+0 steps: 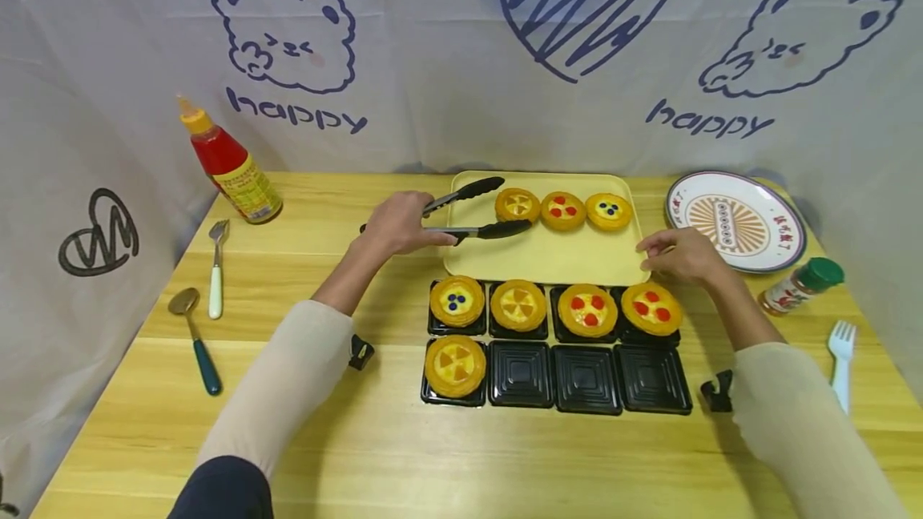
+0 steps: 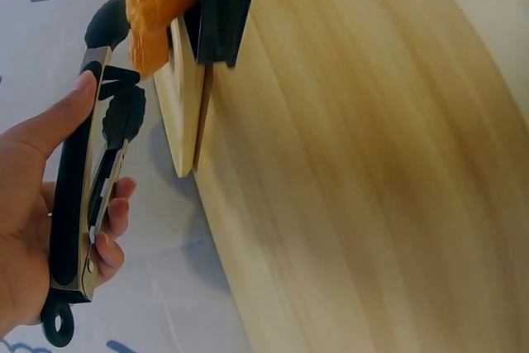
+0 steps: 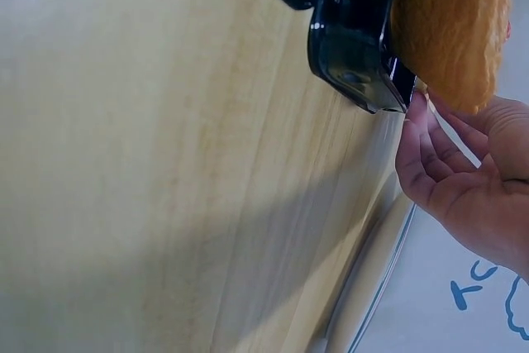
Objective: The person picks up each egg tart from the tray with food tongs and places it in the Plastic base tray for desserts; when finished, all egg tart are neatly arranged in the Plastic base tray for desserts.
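Note:
In the head view my left hand (image 1: pixel 397 223) holds a pair of black-tipped tongs (image 1: pixel 508 228). The tongs' arms are spread over the left part of a pale yellow tray (image 1: pixel 541 259), beside an egg tart with orange wedges (image 1: pixel 516 205). Along the tray's back lie two more tarts, one with red pieces (image 1: pixel 563 211) and one with blue berries (image 1: pixel 609 211). At the tray's right edge my right hand (image 1: pixel 681 255) grips the rim with its fingertips; the right wrist view partly hides that contact behind a tart (image 3: pixel 455 26).
Black square trays (image 1: pixel 520 375) stand in two rows before the yellow tray; several hold tarts. A sauce bottle (image 1: pixel 238 170), fork (image 1: pixel 216 271) and spoon (image 1: pixel 196 339) are at left. Right are plates (image 1: pixel 735 223), a green-capped shaker (image 1: pixel 800 287) and a white fork (image 1: pixel 841 359).

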Demonstrator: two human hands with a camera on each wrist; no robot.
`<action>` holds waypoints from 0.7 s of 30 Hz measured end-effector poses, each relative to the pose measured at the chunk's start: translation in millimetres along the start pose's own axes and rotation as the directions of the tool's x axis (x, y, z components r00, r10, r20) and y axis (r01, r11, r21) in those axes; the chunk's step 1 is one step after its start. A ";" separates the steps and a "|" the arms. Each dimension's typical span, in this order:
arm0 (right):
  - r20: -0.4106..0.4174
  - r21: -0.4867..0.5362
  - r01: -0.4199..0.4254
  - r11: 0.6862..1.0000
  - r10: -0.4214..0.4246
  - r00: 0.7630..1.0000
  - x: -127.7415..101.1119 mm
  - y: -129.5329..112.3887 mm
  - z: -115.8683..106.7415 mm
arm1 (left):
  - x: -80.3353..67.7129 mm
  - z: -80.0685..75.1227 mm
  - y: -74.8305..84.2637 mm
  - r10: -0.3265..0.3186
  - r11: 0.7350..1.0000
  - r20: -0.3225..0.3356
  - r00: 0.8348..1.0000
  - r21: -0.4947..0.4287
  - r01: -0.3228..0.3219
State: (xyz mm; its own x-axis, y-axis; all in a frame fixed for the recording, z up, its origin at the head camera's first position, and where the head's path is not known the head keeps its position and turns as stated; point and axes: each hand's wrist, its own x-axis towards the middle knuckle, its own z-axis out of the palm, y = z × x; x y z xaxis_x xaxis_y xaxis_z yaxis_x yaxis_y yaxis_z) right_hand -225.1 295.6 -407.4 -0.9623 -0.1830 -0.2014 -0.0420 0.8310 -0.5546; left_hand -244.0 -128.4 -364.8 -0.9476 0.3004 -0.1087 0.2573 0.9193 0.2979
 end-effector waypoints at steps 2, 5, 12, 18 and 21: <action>-0.002 0.000 -0.002 1.000 0.002 1.000 0.2 0.2 -0.1 | 3.3 2.3 3.5 -0.005 1.000 0.008 1.000 0.008 0.005; -0.002 0.002 -0.003 1.000 0.003 1.000 0.3 0.5 -0.2 | 5.4 5.1 7.3 -0.013 0.999 0.012 1.000 0.034 0.013; 0.000 0.011 -0.001 1.000 0.001 1.000 -0.1 -0.4 0.4 | -1.7 5.3 10.0 -0.011 0.998 -0.020 1.000 0.063 0.012; 0.006 0.008 -0.003 1.000 0.003 1.000 -0.7 -2.0 0.5 | -24.9 -3.8 6.9 0.039 0.998 -0.064 0.997 0.060 -0.035; 0.007 0.011 -0.007 1.000 0.007 1.000 -1.5 -2.5 -0.2 | -41.8 -10.9 5.9 0.070 0.996 -0.088 0.994 0.058 -0.065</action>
State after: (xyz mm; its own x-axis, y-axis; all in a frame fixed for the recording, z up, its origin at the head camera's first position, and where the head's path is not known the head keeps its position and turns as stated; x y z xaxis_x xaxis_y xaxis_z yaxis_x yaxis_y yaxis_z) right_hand -223.7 293.9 -405.5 -0.9608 -0.1806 -0.2105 -0.0322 0.8264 -0.5621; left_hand -204.9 -138.4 -348.2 -0.9404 0.3401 -0.0037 0.3285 0.9111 0.2490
